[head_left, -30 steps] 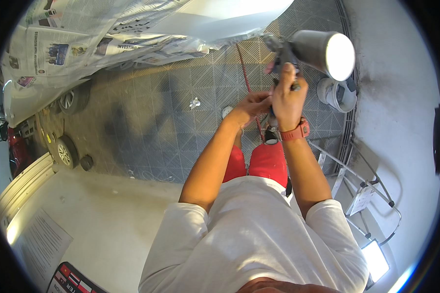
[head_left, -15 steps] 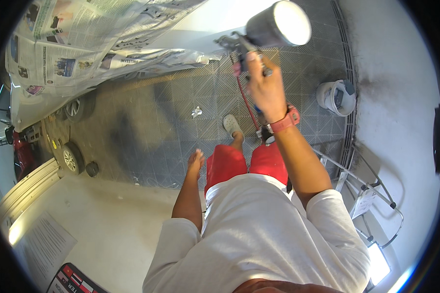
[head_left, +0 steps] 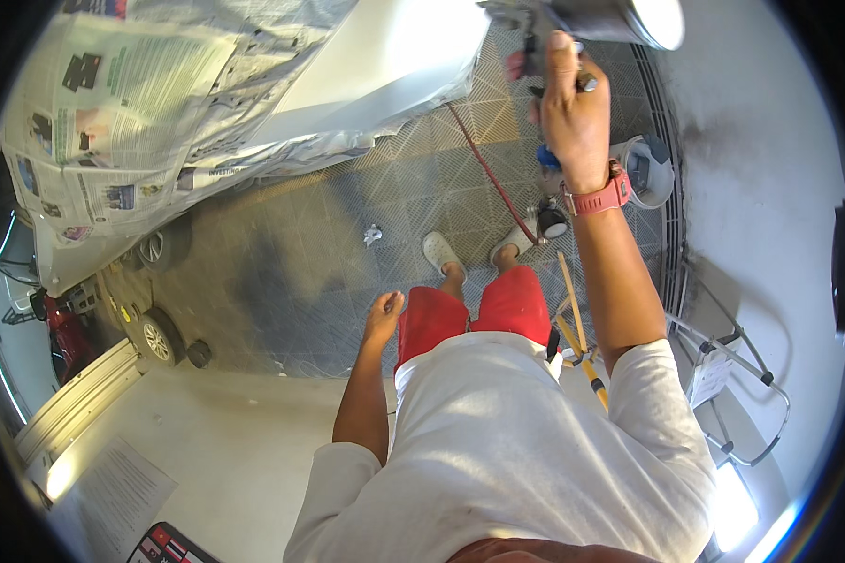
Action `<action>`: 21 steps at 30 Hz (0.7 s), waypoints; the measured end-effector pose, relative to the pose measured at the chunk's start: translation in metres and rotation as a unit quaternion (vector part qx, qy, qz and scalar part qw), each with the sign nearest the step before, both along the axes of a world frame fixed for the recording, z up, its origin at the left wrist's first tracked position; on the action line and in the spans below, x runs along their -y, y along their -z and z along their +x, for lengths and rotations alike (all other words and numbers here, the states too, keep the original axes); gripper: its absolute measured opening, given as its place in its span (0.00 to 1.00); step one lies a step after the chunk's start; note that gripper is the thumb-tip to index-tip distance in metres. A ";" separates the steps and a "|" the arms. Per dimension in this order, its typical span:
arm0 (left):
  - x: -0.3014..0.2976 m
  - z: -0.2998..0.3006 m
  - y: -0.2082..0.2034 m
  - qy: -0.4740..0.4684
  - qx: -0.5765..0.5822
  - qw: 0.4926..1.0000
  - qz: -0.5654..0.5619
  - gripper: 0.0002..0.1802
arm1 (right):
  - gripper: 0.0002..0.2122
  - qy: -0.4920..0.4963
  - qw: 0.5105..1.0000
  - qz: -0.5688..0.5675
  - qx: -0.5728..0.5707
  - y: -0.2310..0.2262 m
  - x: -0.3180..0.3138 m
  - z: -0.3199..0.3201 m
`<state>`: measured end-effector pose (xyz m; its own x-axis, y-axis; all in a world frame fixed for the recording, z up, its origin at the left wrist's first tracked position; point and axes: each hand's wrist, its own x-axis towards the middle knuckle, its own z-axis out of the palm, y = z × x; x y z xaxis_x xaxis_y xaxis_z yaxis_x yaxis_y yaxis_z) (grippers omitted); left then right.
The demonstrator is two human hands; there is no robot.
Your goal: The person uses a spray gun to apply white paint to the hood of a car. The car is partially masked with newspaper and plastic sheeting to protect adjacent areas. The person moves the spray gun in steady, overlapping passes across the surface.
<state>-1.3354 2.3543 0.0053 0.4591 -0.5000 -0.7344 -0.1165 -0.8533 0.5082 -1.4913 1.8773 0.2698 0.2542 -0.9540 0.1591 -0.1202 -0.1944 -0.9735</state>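
Observation:
My right hand [head_left: 577, 122] grips a paint spray gun [head_left: 606, 19] with a grey cup and pale lid, held out at the top right and partly cut off by the upper edge. Just left of the gun is the end of a glossy white panel [head_left: 376, 56], its far side covered in newspaper [head_left: 150, 94] and clear plastic film. Below the gun, a red air hose [head_left: 491, 174] runs down to a round fitting [head_left: 552, 221] by my right foot. My left hand [head_left: 383, 317] hangs beside my left thigh, fingers curled in, with nothing visible in it.
A white bucket [head_left: 648, 174] stands by the right wall. A metal folding frame [head_left: 737, 375] leans below it, near a yellow-and-wood stand [head_left: 587, 361]. Wheels [head_left: 160, 336] lie on the left, and a crumpled white scrap [head_left: 373, 235] is on the tiled floor.
The spray gun in my right hand has moved to the right and up, past the end of the white panel. My left hand stays by my thigh. Both my shoes now show.

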 end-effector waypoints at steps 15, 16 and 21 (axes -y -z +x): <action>0.063 -0.106 -0.032 0.003 0.011 1.000 0.027 0.30 | 0.28 0.050 0.989 -0.069 -0.124 -0.009 0.208 -0.056; 0.050 -0.115 -0.027 0.004 0.002 0.999 0.045 0.30 | 0.27 0.023 0.991 -0.078 -0.106 -0.002 0.204 -0.060; 0.013 -0.156 -0.022 -0.029 -0.038 0.992 0.117 0.32 | 0.20 -0.151 0.980 -0.064 -0.110 0.066 0.133 -0.083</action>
